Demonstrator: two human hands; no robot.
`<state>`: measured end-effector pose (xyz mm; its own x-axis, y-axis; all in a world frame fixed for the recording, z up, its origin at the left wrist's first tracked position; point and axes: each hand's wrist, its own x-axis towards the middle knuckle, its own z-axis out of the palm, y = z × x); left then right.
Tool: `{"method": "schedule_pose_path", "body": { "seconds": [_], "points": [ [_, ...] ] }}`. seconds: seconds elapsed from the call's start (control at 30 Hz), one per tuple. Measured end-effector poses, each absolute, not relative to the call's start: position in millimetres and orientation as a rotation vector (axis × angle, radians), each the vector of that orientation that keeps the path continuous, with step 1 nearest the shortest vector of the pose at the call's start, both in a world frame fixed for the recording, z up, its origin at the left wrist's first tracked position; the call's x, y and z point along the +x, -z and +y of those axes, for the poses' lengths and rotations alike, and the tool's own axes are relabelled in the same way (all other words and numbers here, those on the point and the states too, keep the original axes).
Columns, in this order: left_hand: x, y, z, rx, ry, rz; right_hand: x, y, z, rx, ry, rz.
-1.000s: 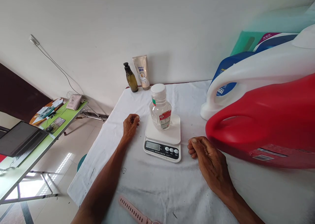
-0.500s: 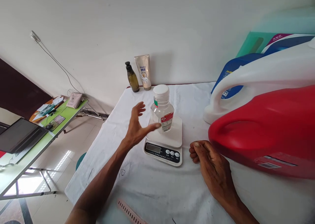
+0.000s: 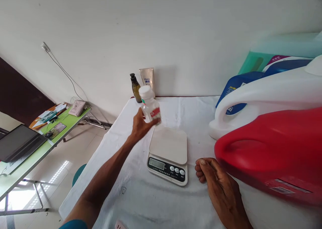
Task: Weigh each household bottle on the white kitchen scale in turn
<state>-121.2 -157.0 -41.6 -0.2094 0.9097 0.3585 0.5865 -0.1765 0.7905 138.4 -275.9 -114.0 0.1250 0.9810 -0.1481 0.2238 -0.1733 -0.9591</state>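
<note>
My left hand (image 3: 141, 124) is wrapped round a clear plastic bottle (image 3: 150, 105) with a white cap and a red-and-white label. The bottle is tilted and off the scale, up and to the left of its plate. A white digital kitchen scale (image 3: 169, 146) with a black button panel lies on the cloth, its plate bare. My right hand (image 3: 220, 182) rests on the cloth to the right of the scale, fingers curled in and thumb on top. Whether those fingers hold anything is hidden.
A dark pump bottle (image 3: 136, 89) and a beige tube (image 3: 148, 75) stand by the wall. Large red (image 3: 271, 152) and white (image 3: 226, 108) jugs and a blue jug (image 3: 235, 91) crowd the right. A pink strap (image 3: 120, 225) lies at the near edge. A green table (image 3: 50, 142) holds a laptop (image 3: 21, 143).
My left hand has closed on the clear bottle and lifted it off the scale, up and to the left. My right hand stays beside the scale. The view has tipped upward slightly.
</note>
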Motion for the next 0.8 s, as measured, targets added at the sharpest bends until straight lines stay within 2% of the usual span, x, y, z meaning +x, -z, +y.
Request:
{"method": "schedule_pose_path", "body": {
  "seconds": [0.2, 0.33, 0.8],
  "points": [
    [-162, 41, -68, 1.561, -1.236, 2.166, 138, 115, -277, -1.517, -1.108, -1.218],
    [-168, 47, -32, 1.487, -1.202, 2.258, 139, 114, -278, -1.492, -1.089, -1.242],
    [-137, 56, -4, 1.419, -1.222, 2.314, 138, 114, -281, -1.406, -1.127, -1.218]
  ]
}}
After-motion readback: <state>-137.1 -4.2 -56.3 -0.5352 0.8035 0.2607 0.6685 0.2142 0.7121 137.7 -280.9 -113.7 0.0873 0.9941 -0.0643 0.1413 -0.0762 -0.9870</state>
